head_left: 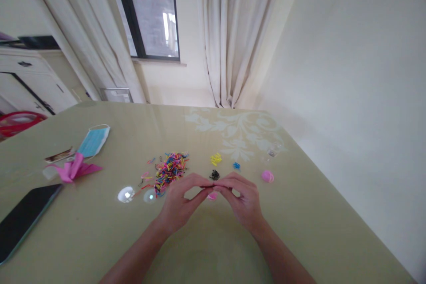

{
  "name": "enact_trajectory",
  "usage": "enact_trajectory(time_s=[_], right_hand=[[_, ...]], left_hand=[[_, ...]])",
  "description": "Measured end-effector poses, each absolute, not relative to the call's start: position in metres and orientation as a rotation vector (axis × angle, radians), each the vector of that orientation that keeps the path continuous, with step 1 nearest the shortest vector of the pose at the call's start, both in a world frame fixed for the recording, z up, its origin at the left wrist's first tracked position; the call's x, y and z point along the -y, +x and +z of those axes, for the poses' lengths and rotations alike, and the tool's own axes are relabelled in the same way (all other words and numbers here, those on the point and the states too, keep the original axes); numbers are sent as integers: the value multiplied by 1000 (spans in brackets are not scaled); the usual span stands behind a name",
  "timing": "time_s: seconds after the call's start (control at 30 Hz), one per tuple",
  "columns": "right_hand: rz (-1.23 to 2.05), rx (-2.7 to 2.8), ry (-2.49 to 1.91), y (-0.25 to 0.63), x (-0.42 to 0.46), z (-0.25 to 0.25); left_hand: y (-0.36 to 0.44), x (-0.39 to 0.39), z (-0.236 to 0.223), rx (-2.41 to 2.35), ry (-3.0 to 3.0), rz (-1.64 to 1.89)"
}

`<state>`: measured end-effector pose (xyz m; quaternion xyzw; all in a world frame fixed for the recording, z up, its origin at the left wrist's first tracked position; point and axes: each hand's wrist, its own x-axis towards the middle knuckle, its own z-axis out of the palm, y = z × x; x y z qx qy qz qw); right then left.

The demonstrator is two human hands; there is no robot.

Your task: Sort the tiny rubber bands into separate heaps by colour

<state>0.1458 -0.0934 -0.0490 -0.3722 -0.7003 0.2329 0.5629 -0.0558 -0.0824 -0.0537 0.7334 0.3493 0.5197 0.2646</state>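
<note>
My left hand (182, 199) and my right hand (242, 197) meet fingertip to fingertip over the table, both closed in a pinch. Whatever lies between the fingertips is too small to make out. Just beyond them sits a small heap of black rubber bands (214, 175). A pink bit (212, 195) shows below the fingertips. To the left spreads a large mixed pile of coloured rubber bands (171, 168), partly behind my left hand. Farther off are a yellow heap (216, 159) and a small blue heap (236, 166). A round pink item (267, 176) lies right of my right hand.
On the left of the table (109, 239) lie a dark phone (28, 217), a pink folded paper shape (77, 169) and a blue face mask (94, 141). A small clear piece (273, 153) is at the right. A wall (359, 75) borders the table's right side.
</note>
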Motion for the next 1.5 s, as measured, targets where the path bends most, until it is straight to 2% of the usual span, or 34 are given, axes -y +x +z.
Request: enact_trajectory(time_s=[0.3, 0.63, 0.77, 1.03, 1.2, 1.5], right_hand=[[555, 1658, -903, 143, 96, -48], [620, 1541, -938, 153, 82, -57], [657, 1468, -868, 157, 83, -56], [643, 1445, -827, 158, 91, -51], [668, 1440, -832, 159, 84, -57], [498, 1666, -1217, 165, 53, -93]], left_hand=[[-58, 76, -48, -940, 1439, 1177], [-64, 59, -58, -1056, 1272, 1267], [-84, 40, -71, -1347, 1460, 1246], [-110, 30, -87, -1791, 2092, 785], [-105, 30, -93, -1861, 2179, 645], [-96, 26, -96, -1886, 2300, 592]])
